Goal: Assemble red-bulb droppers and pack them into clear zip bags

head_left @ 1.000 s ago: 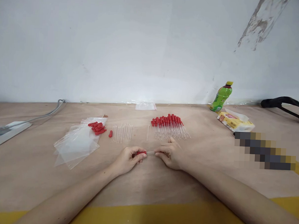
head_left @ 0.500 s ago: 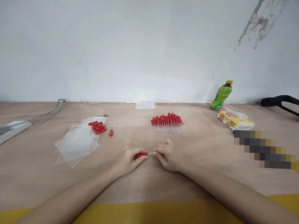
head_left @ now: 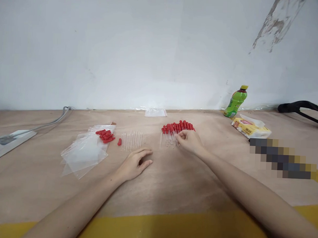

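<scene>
A dropper (head_left: 170, 127), with a plump, matte red rubber bulb and a thin clear tube, is at the row of similar droppers (head_left: 184, 125), bulb toward the wall. The right hand (head_left: 189, 141) pinches its tube between thumb and fingers. The left hand (head_left: 136, 164) is open, thumb and fingers apart, near the table. Beyond it lie slender clear tubes (head_left: 132, 140), with one red bulb (head_left: 119, 142) beside them. Farther left, more red bulbs (head_left: 105, 136) lie on clear plastic bags (head_left: 85, 152).
</scene>
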Action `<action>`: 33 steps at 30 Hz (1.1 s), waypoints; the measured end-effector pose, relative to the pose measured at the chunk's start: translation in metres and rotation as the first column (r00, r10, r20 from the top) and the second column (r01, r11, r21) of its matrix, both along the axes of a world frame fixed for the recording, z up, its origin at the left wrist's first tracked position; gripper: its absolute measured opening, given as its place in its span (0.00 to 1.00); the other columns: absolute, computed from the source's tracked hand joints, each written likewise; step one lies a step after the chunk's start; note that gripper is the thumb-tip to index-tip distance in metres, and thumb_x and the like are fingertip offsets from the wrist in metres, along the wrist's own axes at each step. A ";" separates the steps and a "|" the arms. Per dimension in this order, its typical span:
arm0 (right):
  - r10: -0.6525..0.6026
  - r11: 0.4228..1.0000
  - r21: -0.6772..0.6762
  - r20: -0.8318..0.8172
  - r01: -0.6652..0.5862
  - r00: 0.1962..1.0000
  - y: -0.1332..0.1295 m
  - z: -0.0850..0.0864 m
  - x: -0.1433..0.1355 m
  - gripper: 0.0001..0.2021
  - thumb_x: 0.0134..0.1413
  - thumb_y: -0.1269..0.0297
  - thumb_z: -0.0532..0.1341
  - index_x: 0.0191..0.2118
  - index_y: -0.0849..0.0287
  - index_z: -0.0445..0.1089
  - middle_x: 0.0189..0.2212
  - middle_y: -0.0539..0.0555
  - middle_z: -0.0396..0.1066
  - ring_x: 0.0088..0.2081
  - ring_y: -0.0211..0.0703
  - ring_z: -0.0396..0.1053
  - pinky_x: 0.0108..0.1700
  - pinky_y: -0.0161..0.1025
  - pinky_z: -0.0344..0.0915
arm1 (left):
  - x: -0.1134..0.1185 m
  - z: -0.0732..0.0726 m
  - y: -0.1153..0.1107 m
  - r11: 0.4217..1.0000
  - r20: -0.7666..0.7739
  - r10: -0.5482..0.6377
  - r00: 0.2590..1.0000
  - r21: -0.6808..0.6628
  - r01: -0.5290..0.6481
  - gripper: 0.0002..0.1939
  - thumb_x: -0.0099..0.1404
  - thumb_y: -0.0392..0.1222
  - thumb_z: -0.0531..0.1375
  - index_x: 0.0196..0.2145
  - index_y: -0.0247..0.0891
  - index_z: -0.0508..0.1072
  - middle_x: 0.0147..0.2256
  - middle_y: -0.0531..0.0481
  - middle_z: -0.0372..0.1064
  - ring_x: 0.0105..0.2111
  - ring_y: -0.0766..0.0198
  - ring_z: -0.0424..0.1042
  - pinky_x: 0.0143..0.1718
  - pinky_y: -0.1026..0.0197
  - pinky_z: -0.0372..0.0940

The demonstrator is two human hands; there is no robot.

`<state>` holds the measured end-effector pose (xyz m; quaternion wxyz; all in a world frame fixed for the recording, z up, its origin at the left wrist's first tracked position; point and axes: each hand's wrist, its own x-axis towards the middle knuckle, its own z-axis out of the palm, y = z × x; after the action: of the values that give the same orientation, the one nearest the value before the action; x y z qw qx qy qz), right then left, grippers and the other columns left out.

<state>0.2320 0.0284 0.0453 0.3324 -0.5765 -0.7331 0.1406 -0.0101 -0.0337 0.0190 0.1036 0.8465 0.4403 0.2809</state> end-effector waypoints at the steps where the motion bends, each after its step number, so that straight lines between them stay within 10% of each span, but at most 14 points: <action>1: -0.096 0.995 0.002 0.002 0.096 0.995 0.010 0.001 -0.001 0.13 0.48 0.58 0.54 0.21 0.58 0.67 0.22 0.50 0.71 0.27 0.39 0.66 0.29 0.33 0.55 | 0.000 0.000 0.001 1.000 -0.017 -0.017 1.000 -0.023 0.017 0.15 0.61 0.43 0.54 0.46 0.39 0.68 0.47 0.45 0.66 0.47 0.59 0.65 0.48 0.55 0.60; 6: -0.288 0.956 -0.018 0.110 0.292 0.951 0.043 -0.004 -0.016 0.13 0.47 0.57 0.53 0.22 0.56 0.69 0.26 0.52 0.72 0.32 0.45 0.68 0.36 0.39 0.55 | -0.001 0.000 0.002 0.997 -0.032 -0.060 0.998 -0.051 0.058 0.17 0.62 0.44 0.52 0.47 0.38 0.68 0.47 0.46 0.67 0.49 0.60 0.63 0.51 0.54 0.58; 17: -0.205 0.978 0.097 0.240 0.187 0.949 0.035 -0.015 -0.043 0.15 0.50 0.52 0.51 0.26 0.57 0.68 0.26 0.52 0.72 0.32 0.43 0.67 0.43 0.44 0.47 | 0.000 -0.001 0.002 0.999 -0.040 -0.048 0.998 -0.006 0.048 0.15 0.62 0.43 0.52 0.44 0.39 0.70 0.44 0.47 0.69 0.46 0.60 0.66 0.48 0.56 0.60; 20: -0.113 0.993 0.083 0.369 0.089 0.922 0.027 -0.015 -0.063 0.15 0.50 0.54 0.51 0.27 0.59 0.68 0.26 0.54 0.72 0.32 0.44 0.67 0.43 0.45 0.45 | -0.009 0.001 0.008 0.983 -0.074 0.133 0.988 0.140 -0.122 0.12 0.62 0.41 0.51 0.36 0.37 0.72 0.36 0.47 0.70 0.38 0.61 0.68 0.41 0.59 0.62; 25: -0.085 0.995 0.000 0.469 0.096 0.879 0.022 -0.015 -0.086 0.14 0.50 0.57 0.53 0.28 0.63 0.69 0.28 0.61 0.71 0.32 0.48 0.68 0.44 0.47 0.45 | -0.055 0.006 0.031 0.784 -0.112 0.552 0.826 0.406 -0.469 0.10 0.60 0.40 0.50 0.30 0.35 0.69 0.32 0.43 0.65 0.36 0.55 0.64 0.40 0.55 0.59; 33: -0.175 0.984 0.068 0.483 0.162 0.858 0.016 -0.014 -0.083 0.20 0.49 0.55 0.54 0.43 0.67 0.62 0.38 0.66 0.68 0.39 0.52 0.66 0.46 0.49 0.43 | -0.083 0.001 0.050 0.781 -0.120 0.624 0.772 0.139 -0.609 0.09 0.59 0.45 0.51 0.31 0.36 0.65 0.25 0.47 0.67 0.31 0.55 0.67 0.36 0.56 0.60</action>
<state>0.1495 0.0440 0.0314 0.1553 -0.6508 -0.7416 -0.0480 -0.0930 0.0162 0.0199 -0.0688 0.6788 0.6867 0.2508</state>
